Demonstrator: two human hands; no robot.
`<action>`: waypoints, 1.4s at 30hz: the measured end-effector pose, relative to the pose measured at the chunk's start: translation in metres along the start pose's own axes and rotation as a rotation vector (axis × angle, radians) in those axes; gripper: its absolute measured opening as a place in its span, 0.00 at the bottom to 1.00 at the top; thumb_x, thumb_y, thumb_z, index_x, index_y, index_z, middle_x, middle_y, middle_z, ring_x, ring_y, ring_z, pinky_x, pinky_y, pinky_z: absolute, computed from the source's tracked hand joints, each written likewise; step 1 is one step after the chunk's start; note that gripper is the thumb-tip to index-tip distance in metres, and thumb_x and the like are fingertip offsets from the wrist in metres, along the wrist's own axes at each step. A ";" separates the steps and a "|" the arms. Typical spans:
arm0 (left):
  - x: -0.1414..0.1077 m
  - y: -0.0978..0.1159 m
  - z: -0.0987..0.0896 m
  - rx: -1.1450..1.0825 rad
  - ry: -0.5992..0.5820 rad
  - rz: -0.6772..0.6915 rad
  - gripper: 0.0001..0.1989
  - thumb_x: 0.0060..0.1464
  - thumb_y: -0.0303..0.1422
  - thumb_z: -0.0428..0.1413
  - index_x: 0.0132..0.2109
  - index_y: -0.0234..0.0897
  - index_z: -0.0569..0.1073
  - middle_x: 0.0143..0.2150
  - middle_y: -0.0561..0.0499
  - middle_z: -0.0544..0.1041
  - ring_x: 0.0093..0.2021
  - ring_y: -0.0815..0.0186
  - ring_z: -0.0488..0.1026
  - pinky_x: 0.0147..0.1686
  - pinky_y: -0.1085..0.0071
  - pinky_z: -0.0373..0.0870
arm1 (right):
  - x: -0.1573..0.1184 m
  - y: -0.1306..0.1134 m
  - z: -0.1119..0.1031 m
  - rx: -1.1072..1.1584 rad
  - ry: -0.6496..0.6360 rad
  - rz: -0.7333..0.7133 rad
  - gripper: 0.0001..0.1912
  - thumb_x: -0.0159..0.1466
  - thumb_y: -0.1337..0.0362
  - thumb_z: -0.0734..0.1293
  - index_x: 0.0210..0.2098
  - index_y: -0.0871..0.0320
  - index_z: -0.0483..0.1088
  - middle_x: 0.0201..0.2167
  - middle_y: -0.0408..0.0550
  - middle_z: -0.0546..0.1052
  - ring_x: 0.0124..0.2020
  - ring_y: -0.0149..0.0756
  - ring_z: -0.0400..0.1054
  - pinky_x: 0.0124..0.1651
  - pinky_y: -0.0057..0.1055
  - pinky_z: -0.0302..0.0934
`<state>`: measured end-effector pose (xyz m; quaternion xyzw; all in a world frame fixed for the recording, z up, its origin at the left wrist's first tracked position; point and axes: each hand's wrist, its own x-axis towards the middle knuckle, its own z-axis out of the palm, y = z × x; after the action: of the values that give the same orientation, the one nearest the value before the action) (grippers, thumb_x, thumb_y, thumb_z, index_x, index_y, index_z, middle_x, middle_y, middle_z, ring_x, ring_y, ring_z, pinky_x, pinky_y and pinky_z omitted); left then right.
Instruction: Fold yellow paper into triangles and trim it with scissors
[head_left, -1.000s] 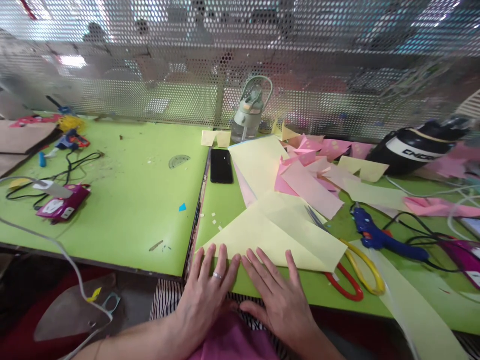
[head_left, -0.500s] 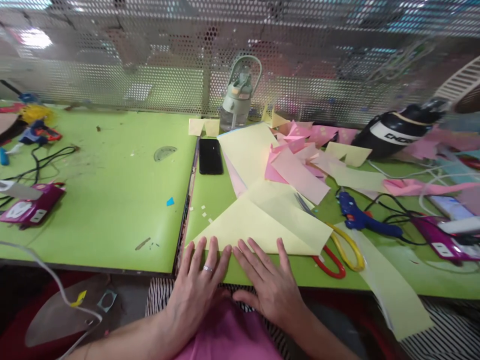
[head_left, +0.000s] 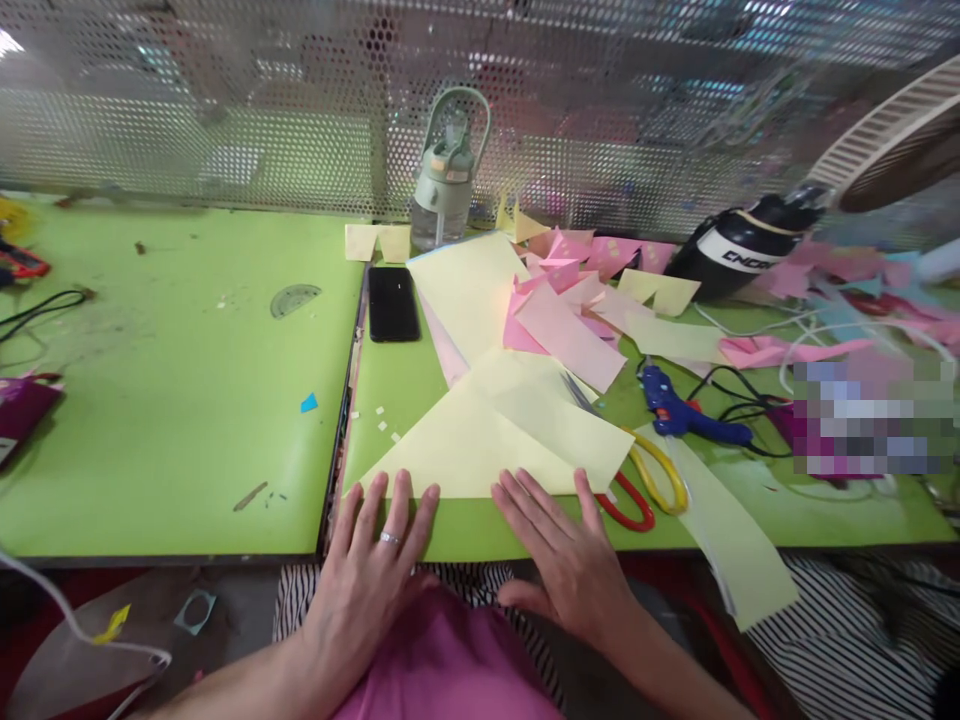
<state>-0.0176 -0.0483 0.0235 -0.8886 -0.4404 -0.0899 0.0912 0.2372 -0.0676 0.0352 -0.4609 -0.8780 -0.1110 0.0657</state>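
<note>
A pale yellow sheet of paper (head_left: 457, 440), folded over on a slant, lies on the green table with its straight folded edge toward me. On the left part of that edge rest the fingertips of my left hand (head_left: 379, 560), spread flat, a ring on one finger. My right hand (head_left: 566, 555) lies flat farther along the same edge, its fingers stretched out and its thumb apart. Scissors (head_left: 660, 480) with one yellow and one red handle loop lie right of the sheet, their blades partly under the paper.
Behind the sheet are a black phone (head_left: 393, 304), a water bottle (head_left: 444, 185) and a heap of pink paper pieces (head_left: 562, 310). To the right lie a blue glue gun (head_left: 690, 410), a paper strip (head_left: 739, 530) over the edge and a black bottle (head_left: 739, 250). A protractor (head_left: 295, 300) lies left.
My hands have moved apart along the folded edge, the right one sliding rightward. The camera view has shifted right, so the table's things appear farther left.
</note>
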 end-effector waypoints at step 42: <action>0.118 -0.054 -0.035 -0.376 -0.368 -0.393 0.13 0.60 0.38 0.55 0.43 0.31 0.70 0.39 0.42 0.77 0.43 0.57 0.75 0.42 0.64 0.70 | -0.015 0.010 0.009 -0.008 0.189 -0.049 0.51 0.64 0.35 0.50 0.70 0.69 0.41 0.55 0.65 0.74 0.55 0.53 0.69 0.67 0.63 0.29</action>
<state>0.0070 0.0663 0.0904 -0.7893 -0.5882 -0.0235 -0.1747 0.2544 -0.0716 0.0242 -0.4269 -0.8786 -0.1589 0.1436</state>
